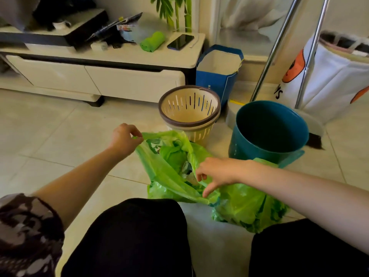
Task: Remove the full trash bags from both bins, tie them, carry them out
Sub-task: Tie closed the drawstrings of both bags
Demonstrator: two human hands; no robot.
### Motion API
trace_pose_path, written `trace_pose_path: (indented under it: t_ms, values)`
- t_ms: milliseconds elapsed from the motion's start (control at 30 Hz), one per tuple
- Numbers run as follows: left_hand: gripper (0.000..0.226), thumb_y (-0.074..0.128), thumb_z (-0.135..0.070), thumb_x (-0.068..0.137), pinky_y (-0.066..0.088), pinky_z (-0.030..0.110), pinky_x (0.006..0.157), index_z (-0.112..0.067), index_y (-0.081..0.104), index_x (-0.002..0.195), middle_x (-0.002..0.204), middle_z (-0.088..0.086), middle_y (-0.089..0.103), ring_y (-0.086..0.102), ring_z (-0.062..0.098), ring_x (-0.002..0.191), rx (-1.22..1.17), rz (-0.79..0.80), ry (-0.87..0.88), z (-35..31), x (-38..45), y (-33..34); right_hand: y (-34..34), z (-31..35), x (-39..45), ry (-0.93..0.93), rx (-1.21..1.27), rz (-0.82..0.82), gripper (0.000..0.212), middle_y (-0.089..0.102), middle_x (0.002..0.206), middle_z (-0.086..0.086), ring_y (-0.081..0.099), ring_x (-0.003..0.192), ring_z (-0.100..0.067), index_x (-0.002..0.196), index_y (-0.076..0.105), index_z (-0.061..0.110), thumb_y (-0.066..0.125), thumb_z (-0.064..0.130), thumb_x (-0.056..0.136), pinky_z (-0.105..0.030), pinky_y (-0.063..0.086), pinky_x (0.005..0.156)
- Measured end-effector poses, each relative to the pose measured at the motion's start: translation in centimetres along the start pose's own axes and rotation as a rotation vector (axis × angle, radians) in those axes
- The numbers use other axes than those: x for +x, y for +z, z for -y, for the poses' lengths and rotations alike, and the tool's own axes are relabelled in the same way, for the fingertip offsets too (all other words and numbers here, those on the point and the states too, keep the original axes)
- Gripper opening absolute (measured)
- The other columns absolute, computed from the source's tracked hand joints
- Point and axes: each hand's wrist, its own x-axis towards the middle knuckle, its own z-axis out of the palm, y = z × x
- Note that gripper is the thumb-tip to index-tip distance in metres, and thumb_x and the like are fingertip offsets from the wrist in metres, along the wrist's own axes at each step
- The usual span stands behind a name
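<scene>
Person: crouched or seated low, dark trousers at the bottom of the view, both bare forearms stretched forward over the pale tiled floor.

Second bag: a bulging, crinkled green plastic trash bag lies on the floor under the right forearm, nearer to the person than the right fingers; whether it is tied I cannot tell.

Right hand: the right hand hovers at the near-right lip of the open bag, fingers curled down and pinched on a thin fold of the film, thumb hanging loose below.

Open bag: the thin translucent green plastic trash bag sits on the floor between the two hands, mouth gaping upward, crumpled rubbish visible inside.

Left hand: the left hand is beyond and left of the bag's mouth, fingertips closed on the far-left corner of the rim, pulling it taut and raised.

Key relation: the mouth's long axis runs diagonally from the left fingers, far-left, to the right fingers, near-right; each hand has one end, so tying seems to call for drawing both ends together over the middle.

Bins: past the fingers, a cream slotted plastic bin with a brown rim and, to its right, a teal round plastic bin, both without liners.

Beyond: a roll of green bags on the low white cabinet.
</scene>
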Motion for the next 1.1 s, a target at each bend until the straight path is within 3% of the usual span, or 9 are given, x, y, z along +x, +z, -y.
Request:
trace_pose_path:
  t_ms: [133, 333, 433, 533, 633, 733, 933, 1100]
  values:
    - [0.020, 0.071, -0.018, 0.081, 0.039, 0.031, 0.078, -0.005, 0.062, 0.095, 0.097, 0.008, 0.048, 0.047, 0.021, 0.085, 0.000, -0.103, -0.031, 0.8, 0.7, 0.1, 0.9, 0.2, -0.1, -0.100, -0.270, 0.150, 0.070, 0.053, 0.115, -0.002, 0.044, 0.104, -0.022, 0.114, 0.052, 0.021, 0.069, 0.066, 0.064, -0.041, 0.048, 0.085]
    - [0.034, 0.072, -0.025, 0.082, 0.050, 0.041, 0.088, -0.008, 0.061, 0.110, 0.110, 0.009, 0.063, 0.060, 0.029, 0.098, -0.140, 0.019, -0.076, 1.4, 1.6, 1.1, 1.7, 0.2, -0.3, -0.171, -0.312, 0.060, 0.023, 0.051, 0.119, 0.001, 0.043, 0.113, -0.022, 0.099, 0.062, 0.021, 0.068, 0.034, 0.081, -0.040, 0.046, 0.089]
    - [0.036, 0.068, -0.027, 0.085, 0.046, 0.031, 0.087, -0.013, 0.064, 0.118, 0.115, 0.008, 0.066, 0.060, 0.026, 0.104, -0.119, 0.092, -0.043, 1.0, 1.6, 1.5, 1.9, 0.0, -0.3, -0.168, -0.310, 0.074, 0.029, 0.050, 0.117, 0.002, 0.041, 0.112, -0.020, 0.095, 0.064, 0.022, 0.069, 0.045, 0.077, -0.038, 0.045, 0.089]
    - [0.032, 0.065, -0.033, 0.086, 0.042, 0.030, 0.086, -0.014, 0.068, 0.112, 0.114, 0.008, 0.067, 0.058, 0.025, 0.107, -0.062, 0.107, 0.002, 0.2, 1.8, 1.8, 2.5, -0.1, -0.5, -0.169, -0.346, 0.120, 0.042, 0.043, 0.129, 0.000, 0.036, 0.119, -0.024, 0.102, 0.063, 0.022, 0.071, 0.051, 0.072, -0.042, 0.044, 0.094]
    - [0.032, 0.059, -0.039, 0.090, 0.045, 0.036, 0.089, -0.013, 0.070, 0.106, 0.109, 0.009, 0.067, 0.056, 0.027, 0.105, 0.059, 0.183, 0.098, -0.8, 2.3, 2.2, 3.1, 0.0, -0.5, -0.173, -0.364, 0.079, 0.025, 0.037, 0.141, 0.000, 0.034, 0.126, -0.026, 0.098, 0.066, 0.021, 0.071, 0.034, 0.077, -0.046, 0.044, 0.098]
    - [0.034, 0.055, -0.040, 0.092, 0.048, 0.036, 0.081, -0.012, 0.069, 0.105, 0.103, 0.009, 0.067, 0.058, 0.025, 0.095, 0.142, 0.240, 0.139, -1.7, 2.7, 2.6, 3.1, 0.0, -0.4, -0.169, -0.273, -0.004, 0.008, 0.042, 0.137, 0.003, 0.040, 0.122, -0.021, 0.089, 0.068, 0.022, 0.065, 0.027, 0.083, -0.042, 0.045, 0.097]
    - [0.024, 0.064, -0.033, 0.087, 0.047, 0.030, 0.073, -0.011, 0.070, 0.095, 0.095, 0.008, 0.068, 0.055, 0.020, 0.080, 0.311, 0.341, 0.209, -1.9, 2.3, 3.5, 2.4, -0.7, -0.6, -0.045, 0.130, -0.119, 0.007, 0.050, 0.114, 0.012, 0.044, 0.111, -0.007, 0.084, 0.065, 0.030, 0.063, 0.037, 0.084, -0.035, 0.041, 0.100]
    - [0.022, 0.060, -0.017, 0.088, 0.050, 0.034, 0.082, -0.006, 0.070, 0.104, 0.104, 0.012, 0.068, 0.059, 0.025, 0.094, 0.428, 0.425, 0.112, -0.1, 2.1, 2.8, 1.1, -1.4, -0.7, 0.056, 0.248, -0.244, 0.011, 0.055, 0.095, 0.009, 0.052, 0.091, -0.008, 0.076, 0.059, 0.028, 0.059, 0.035, 0.085, -0.035, 0.046, 0.090]
